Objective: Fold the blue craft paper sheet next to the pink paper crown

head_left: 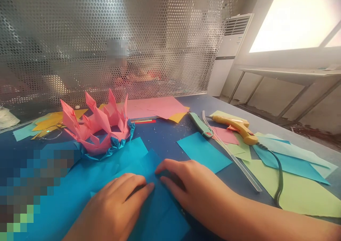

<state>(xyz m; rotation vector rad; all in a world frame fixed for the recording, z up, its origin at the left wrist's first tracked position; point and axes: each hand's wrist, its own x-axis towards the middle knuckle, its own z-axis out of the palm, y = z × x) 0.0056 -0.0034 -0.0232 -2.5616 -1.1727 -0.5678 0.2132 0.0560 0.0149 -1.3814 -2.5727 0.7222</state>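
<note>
Behind our blue worktop (165, 134) stands a perforated metal screen (106, 38), with a bright window at the far right. Toward the worktop's left far edge we see yellow paper (50, 120), and just right of it a folded pink paper crown (98, 127) sitting in a ring of pleated blue paper. At the near edge, left of centre, our left hand (117, 209) lies flat and released on a blue paper sheet (157, 212), its fingertips (147, 188) pressing the fold. Our right hand (191, 187) rests just beside it on the same sheet, fingers stretched out and grasping nothing, the tips of both hands almost touching. At the far edge beyond the hands lies a stack of pink sheets (157, 108). Right of our hands lies a turquoise paper square (204, 152), and past it a green utility knife (201, 125) and a clear glue stick (231, 154) running diagonally toward the near edge. Further right we see a yellow glue gun (237, 127) lying on its side, its black cord (278, 177) trailing across light green sheets (298, 191) and blue ones toward the worktop's right edge.
</note>
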